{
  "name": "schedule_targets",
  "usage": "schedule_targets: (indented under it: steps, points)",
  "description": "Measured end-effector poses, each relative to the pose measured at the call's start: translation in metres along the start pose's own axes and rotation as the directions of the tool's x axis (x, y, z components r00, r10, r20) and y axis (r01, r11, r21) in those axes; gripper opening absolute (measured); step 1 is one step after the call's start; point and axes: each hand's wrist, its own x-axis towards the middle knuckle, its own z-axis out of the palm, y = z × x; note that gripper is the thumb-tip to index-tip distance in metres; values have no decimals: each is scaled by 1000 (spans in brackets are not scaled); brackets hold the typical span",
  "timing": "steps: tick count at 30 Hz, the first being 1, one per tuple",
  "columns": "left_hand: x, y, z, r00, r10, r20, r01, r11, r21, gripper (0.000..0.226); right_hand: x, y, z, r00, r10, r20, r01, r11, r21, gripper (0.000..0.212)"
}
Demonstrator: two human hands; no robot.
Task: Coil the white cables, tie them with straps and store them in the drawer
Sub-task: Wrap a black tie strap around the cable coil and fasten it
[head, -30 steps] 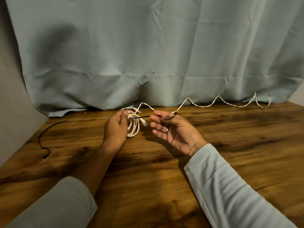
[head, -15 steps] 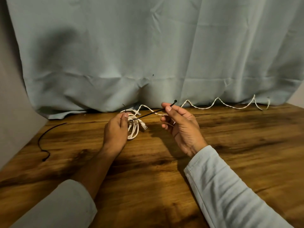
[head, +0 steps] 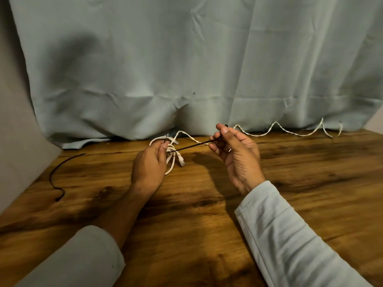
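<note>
Left hand (head: 148, 164) is closed around the coiled white cable (head: 170, 160), holding the bundle just above the wooden table (head: 207, 204), near its far edge; a clear plug (head: 182, 161) hangs from the coil on its right side; right hand (head: 237, 151) pinches the black strap (head: 191, 146) between thumb and fingertips, remaining fingers loosely curled; the strap runs taut from the coil to that pinch, its tip projecting above the fingers; a loose white cable (head: 290, 132) lies in waves along the foot of the curtain (head: 186, 59), to the right of both hands; whether it joins the coil cannot be told; a spare black strap (head: 54, 180) lies curved on the table, well to the left.
</note>
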Motion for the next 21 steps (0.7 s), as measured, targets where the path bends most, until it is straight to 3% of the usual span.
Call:
schedule_targets:
  steps: [8, 13, 21]
  points:
    - [-6, 6, -4, 987, 142, 67, -155, 958, 242, 35, 6, 6, -9, 995, -99, -25, 93, 977, -190, 23]
    - [-9, 14, -8, 964, 246, 100, -266, 902, 340, 34, 6, 6, -9, 987, -156, -34, 137, 939, -317, 17]
    - [-9, 18, -9, 949, 268, 165, -314, 848, 427, 35, 4, 6, -8, 999, -43, 19, 46, 962, -271, 20]
